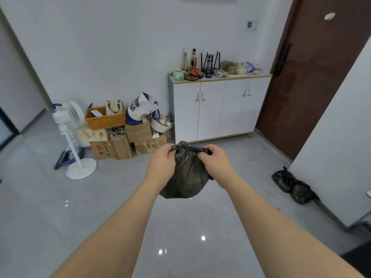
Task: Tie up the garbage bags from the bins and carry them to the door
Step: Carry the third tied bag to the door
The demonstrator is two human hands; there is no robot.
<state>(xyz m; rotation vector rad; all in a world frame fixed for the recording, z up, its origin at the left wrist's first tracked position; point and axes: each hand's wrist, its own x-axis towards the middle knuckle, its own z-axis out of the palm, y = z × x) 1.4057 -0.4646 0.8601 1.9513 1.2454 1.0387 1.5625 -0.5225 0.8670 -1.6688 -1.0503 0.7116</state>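
Note:
A full black garbage bag point(186, 177) hangs in the air in front of me, above the grey floor. Its top is gathered into a knot point(182, 145). My left hand point(162, 161) grips the bag's left end next to the knot. My right hand point(215, 160) grips the right end. Two other tied black garbage bags point(294, 186) lie on the floor at the right, against the white wall near the brown door point(313, 77).
A white cabinet point(216, 109) with bottles and jars on top stands ahead, left of the door. Cardboard boxes point(124, 143), a wicker basket point(105, 119) and bags are piled to its left. A white standing fan point(73, 137) stands further left.

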